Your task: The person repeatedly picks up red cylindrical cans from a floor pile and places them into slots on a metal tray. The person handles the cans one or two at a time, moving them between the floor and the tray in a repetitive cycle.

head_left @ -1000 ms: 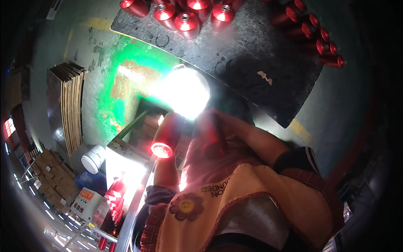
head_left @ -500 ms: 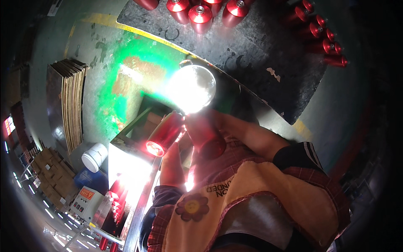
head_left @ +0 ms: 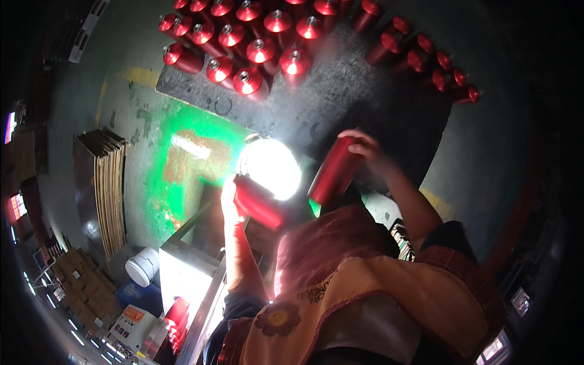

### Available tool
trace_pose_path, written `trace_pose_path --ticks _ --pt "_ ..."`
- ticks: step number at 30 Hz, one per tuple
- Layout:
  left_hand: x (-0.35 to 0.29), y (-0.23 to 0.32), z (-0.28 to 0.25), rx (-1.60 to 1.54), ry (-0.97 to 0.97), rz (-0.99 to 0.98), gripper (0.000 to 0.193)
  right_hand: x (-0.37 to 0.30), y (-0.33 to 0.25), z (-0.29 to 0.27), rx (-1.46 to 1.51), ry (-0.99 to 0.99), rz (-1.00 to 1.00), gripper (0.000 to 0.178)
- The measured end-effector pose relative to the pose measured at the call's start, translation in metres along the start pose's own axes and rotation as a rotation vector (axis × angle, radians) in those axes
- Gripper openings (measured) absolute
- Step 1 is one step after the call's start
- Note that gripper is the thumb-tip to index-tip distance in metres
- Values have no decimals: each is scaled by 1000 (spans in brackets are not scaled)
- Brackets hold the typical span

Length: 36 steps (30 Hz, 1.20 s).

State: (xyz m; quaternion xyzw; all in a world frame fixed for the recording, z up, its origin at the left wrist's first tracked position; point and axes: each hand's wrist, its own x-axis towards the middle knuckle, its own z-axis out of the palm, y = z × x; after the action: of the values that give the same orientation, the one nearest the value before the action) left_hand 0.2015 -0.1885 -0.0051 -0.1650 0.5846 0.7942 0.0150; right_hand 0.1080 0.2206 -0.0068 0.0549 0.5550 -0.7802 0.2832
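My left hand [head_left: 229, 204] grips a red metal bottle [head_left: 260, 205] just below a glaring round lamp [head_left: 271, 169]. This bottle lies slanted, its lower end toward my apron. To the right, my right hand [head_left: 364, 148] is closed around the upper end of a second red bottle [head_left: 336, 171], tilted with its other end down and left. That one hangs by the near edge of a black tabletop [head_left: 359, 103]. The hands are well apart. Glare hides part of the left fingers, and the top of the right bottle is covered by my hand.
Many upright red bottles [head_left: 260, 51] with metal necks crowd the far tabletop, with another group [head_left: 420, 59] at its right. At left are stacked boards [head_left: 104, 188], a white bucket [head_left: 142, 267] and a control box [head_left: 129, 322]. More red bottles [head_left: 176, 322] lie beside a metal-edged bench.
The two bottles, close together under the lamp before, are now apart. My right hand has carried its bottle right and toward the tabletop. The view has shifted, showing more standing bottles.
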Motion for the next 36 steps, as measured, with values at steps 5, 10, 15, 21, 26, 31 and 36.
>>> trace_pose_path --ticks 5,10,15,21,26,31,36 --pt "79 14 147 793 -98 458 36 8 -45 -65 -975 503 -652 42" --pt "126 -27 257 1047 -98 626 34 27 -36 -114 -1112 680 -620 43" --pt "120 -33 285 755 -126 392 34 2 -64 -137 -1175 539 -698 44" --pt "124 33 304 1102 28 743 55 -61 -153 -236 -1377 1006 -725 42" --pt "175 27 331 1248 -12 596 59 -35 -152 -332 -1566 966 -534 44" --pt "197 -3 335 1203 88 610 57 -27 -137 -359 -1496 964 -599 42" --pt "203 17 319 1227 117 643 46 -36 -142 -347 -1434 946 -472 38"
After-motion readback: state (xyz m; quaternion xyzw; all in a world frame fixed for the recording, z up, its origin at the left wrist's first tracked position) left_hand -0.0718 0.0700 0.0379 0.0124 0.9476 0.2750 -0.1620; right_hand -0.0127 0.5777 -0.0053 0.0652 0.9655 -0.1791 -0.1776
